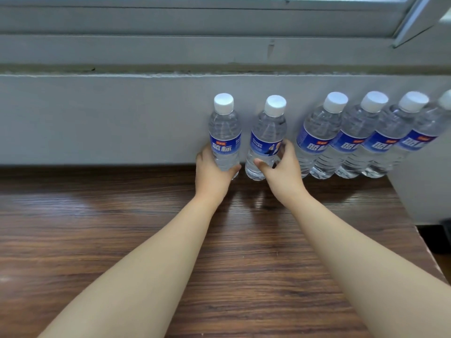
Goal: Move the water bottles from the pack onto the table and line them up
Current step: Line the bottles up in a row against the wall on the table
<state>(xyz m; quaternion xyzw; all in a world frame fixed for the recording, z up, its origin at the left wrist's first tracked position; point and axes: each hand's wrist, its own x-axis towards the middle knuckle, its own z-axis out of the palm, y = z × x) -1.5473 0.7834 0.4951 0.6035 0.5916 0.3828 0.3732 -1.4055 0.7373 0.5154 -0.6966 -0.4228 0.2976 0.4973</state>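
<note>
Clear water bottles with white caps and blue labels stand along the back of the dark wooden table (122, 240), against the wall. My left hand (212, 174) grips the lower part of the leftmost bottle (225, 132). My right hand (283, 172) grips the bottle beside it (267, 135), with the thumb in front and fingers round the right side. Both bottles sit at the table's back edge, a small gap between them. To the right, several more bottles (317, 135) stand in a tight row reaching the frame's right edge. The pack is not in view.
A grey wall (97, 118) with a window ledge and frame above runs behind the table. The table's right edge (429, 250) cuts diagonally at the lower right, with a pale wall or cabinet (424, 191) beyond it.
</note>
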